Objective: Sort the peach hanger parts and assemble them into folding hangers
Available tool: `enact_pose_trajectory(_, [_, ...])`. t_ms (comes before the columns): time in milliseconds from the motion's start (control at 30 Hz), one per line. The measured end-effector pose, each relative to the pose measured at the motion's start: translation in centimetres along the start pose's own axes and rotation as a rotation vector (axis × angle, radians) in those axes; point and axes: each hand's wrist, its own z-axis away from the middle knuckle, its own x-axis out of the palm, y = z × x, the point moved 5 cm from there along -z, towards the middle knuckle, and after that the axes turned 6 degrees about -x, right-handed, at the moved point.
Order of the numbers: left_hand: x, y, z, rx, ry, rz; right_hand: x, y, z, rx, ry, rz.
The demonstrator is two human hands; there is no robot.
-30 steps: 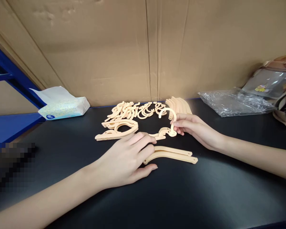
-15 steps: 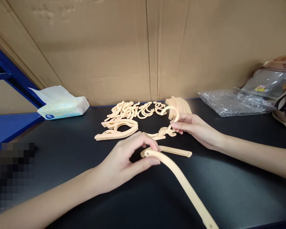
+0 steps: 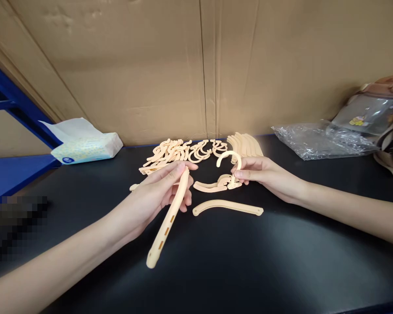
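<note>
My left hand (image 3: pixel 165 187) pinches the upper end of a beige plastic hanger arm (image 3: pixel 167 224), which tilts down toward me with its row of slots showing. Between the thumb and fingers of my right hand (image 3: pixel 255 170) is a curved hanger hook (image 3: pixel 237 161), its open curve facing left and its base low near the table. A second, bowed hanger arm (image 3: pixel 227 206) lies on the black table below the hook. Just left of the hook's base rest some curved hanger parts (image 3: pixel 209 187); whether they touch it I cannot tell.
Behind my hands are a pile of loose hooks (image 3: pixel 172 150) and a stack of hanger arms (image 3: pixel 247 145). A tissue pack (image 3: pixel 88 148) sits at the back left. Clear plastic wrap (image 3: pixel 324 139) and a bag (image 3: pixel 370 111) lie at the right, before a cardboard wall (image 3: pixel 134 74).
My left hand has moved left and up, turning the hanger arm so its free end swings from lower right to lower left. The hook in my right hand has shifted slightly left and down.
</note>
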Motion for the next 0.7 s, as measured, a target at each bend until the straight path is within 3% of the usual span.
enact_pose_trajectory(200, [0.2, 0.6, 0.6, -0.080, 0.099, -0.172, 0.2, 0.1, 0.0, 0.011, -0.034, 0.025])
enact_pose_trajectory(400, [0.3, 0.8, 1.1, -0.031, 0.074, -0.406, 0.1, 0.2, -0.1, 0.029, 0.015, 0.006])
enact_pose_trajectory(467, [0.2, 1.2, 1.2, 0.121, 0.099, -0.607, 0.1, 0.1, -0.1, 0.036, 0.022, 0.003])
enact_pose_trajectory(600, [0.7, 1.9, 2.1, 0.564, 0.217, -1.084, 0.1, -0.1, 0.0, 0.044, 0.022, 0.014])
enact_pose_trajectory(700, [1.3, 1.6, 2.5, 0.737, 0.258, -1.359, 0.1, -0.2, 0.0, 0.036, 0.014, 0.037])
